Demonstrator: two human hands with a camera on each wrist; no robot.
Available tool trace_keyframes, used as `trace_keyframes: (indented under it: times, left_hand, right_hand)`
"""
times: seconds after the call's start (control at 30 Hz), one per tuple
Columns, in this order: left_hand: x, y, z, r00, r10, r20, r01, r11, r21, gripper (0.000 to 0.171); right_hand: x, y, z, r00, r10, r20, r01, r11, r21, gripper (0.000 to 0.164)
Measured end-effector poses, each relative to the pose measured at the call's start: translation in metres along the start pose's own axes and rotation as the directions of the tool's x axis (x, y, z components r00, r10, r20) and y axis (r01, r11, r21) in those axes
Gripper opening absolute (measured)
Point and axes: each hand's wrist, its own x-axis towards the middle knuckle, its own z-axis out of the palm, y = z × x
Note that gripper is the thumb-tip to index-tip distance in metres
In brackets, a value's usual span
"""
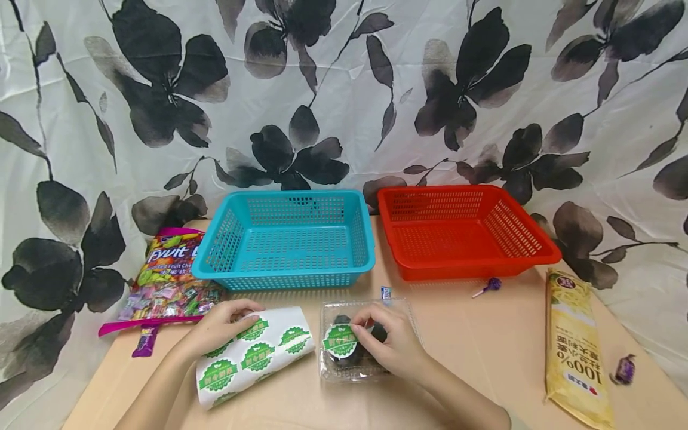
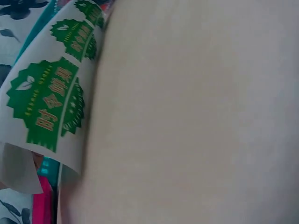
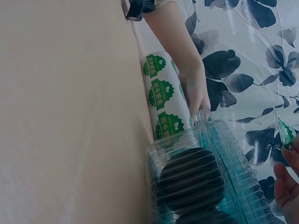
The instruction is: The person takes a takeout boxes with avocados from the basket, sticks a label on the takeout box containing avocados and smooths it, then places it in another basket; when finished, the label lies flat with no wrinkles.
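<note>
Pinching a green sticker (image 1: pixel 338 341) in the right hand (image 1: pixel 390 341), tilted above a clear plastic clamshell (image 1: pixel 355 374) with dark round contents (image 3: pixel 192 181) and apart from it in the right wrist view. Set on the tabletop (image 1: pixel 473 334), just beside the sticker roll (image 1: pixel 263 353), in front of the turquoise basket's (image 1: pixel 285 282) right end. Gripping that roll near its upper edge with the left hand (image 1: pixel 224 325), thumb on the printed side. Looks like labelling, not yet finished. Seems to call next for lowering the sticker flat, then pressing it smooth.

Blue basket (image 1: pixel 290 280), red basket (image 1: pixel 478 270) (purple lollipop (image 1: pixel 494 284) just in front)
</note>
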Motion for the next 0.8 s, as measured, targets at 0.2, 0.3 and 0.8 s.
trace_keyframes:
  times: [0.2, 0.3, 0.8]
  left_hand:
    - [0.012, -0.012, 0.010, 0.999, 0.041, 0.029, -0.042, 0.998, 0.044, 0.023]
    - [0.016, -0.015, 0.015, 0.997, 0.066, 0.036, -0.067, 0.998, 0.012, 0.022]
    - [0.018, -0.014, 0.031, 0.998, 0.064, 0.010, -0.064, 0.994, 0.087, 0.013]
  right_hand:
    - [-0.004, 0.002, -0.001, 0.999, 0.031, 0.010, -0.031, 1.000, 0.002, 0.014]
    - [-0.005, 0.003, -0.001, 0.998, 0.059, 0.015, -0.059, 0.998, 0.001, 0.013]
    - [-0.008, 0.009, 0.001, 0.997, 0.073, 0.028, -0.073, 0.997, 0.006, 0.013]
